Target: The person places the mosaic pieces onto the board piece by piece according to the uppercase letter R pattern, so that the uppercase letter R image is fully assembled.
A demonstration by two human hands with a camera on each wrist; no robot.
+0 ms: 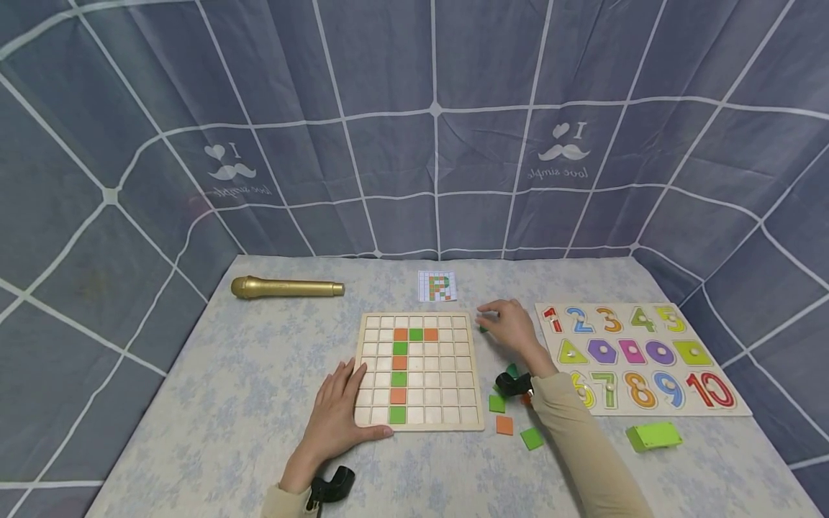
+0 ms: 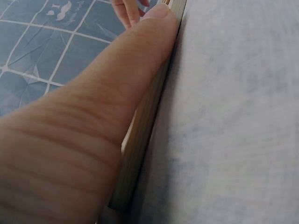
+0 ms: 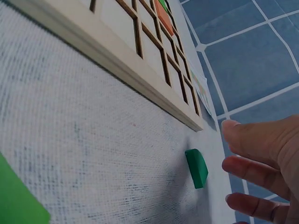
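A wooden grid board [image 1: 450, 426] lies at the middle of the table, with orange and green square tiles set in one column and along an upper row. My left hand [image 1: 333, 406] rests at its lower left corner, fingers spread on the left edge and thumb [image 2: 140, 51] along the front edge. Just off the board's upper right corner is my right hand [image 1: 512, 327], fingers slightly bent and holding nothing. Under its fingertips sits a dark green piece [image 3: 197, 168] with a curved side, apart from the fingers in the right wrist view.
Loose tiles, such as a green tile [image 1: 532, 438] and an orange tile [image 1: 504, 426], lie by my right forearm. A patterned card [image 1: 437, 286] stands behind the board. Right is a number puzzle [image 1: 550, 363] and a lime block [image 1: 654, 437]; a gold microphone [image 1: 288, 288] lies left.
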